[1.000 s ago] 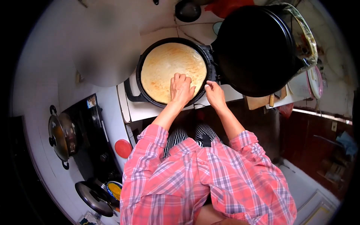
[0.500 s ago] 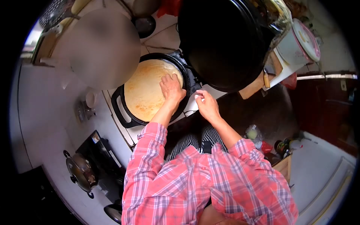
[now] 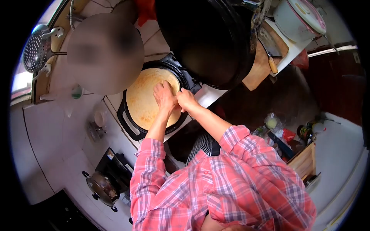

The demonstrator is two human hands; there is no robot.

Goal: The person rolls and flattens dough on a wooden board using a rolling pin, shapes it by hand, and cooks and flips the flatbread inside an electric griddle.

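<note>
A round, lightly browned flatbread (image 3: 144,98) covers most of the base of a black electric griddle (image 3: 122,115). My left hand (image 3: 164,97) rests on the right part of the flatbread, its bent fingers apart and fingertips down on the surface. Close beside it, my right hand (image 3: 186,101) is closed at the flatbread's right edge, near the griddle rim. Its fingertips are partly hidden, but they appear to pinch that edge. The large black griddle lid (image 3: 208,46) stands raised behind the base.
At the right are a white lidded pot (image 3: 295,23), a wooden board (image 3: 256,75) and a wooden-handled knife (image 3: 273,65). A perforated skimmer (image 3: 35,48) hangs at the upper left. A lidded pan (image 3: 101,188) stands lower left. Bags and jars (image 3: 304,133) lie lower right.
My right hand has moved left from outside the griddle to the flatbread's edge, and its fingers have closed. My left hand stays on the flatbread. The camera view has shifted.
</note>
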